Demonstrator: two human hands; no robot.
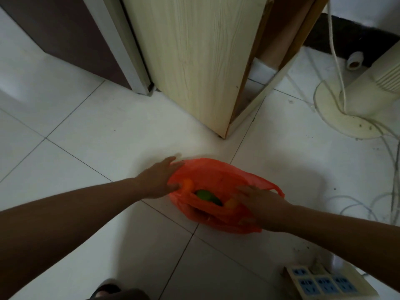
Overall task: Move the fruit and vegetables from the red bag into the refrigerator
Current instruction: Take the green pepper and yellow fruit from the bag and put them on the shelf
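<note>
red bag (216, 176) on floor | left hand (159, 180), right hand (259, 204) spreading mouth | green vegetable (205, 196) inside

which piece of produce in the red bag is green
The green vegetable in the middle of the red bag's opening; the orange fruits on either side are orange.
</note>
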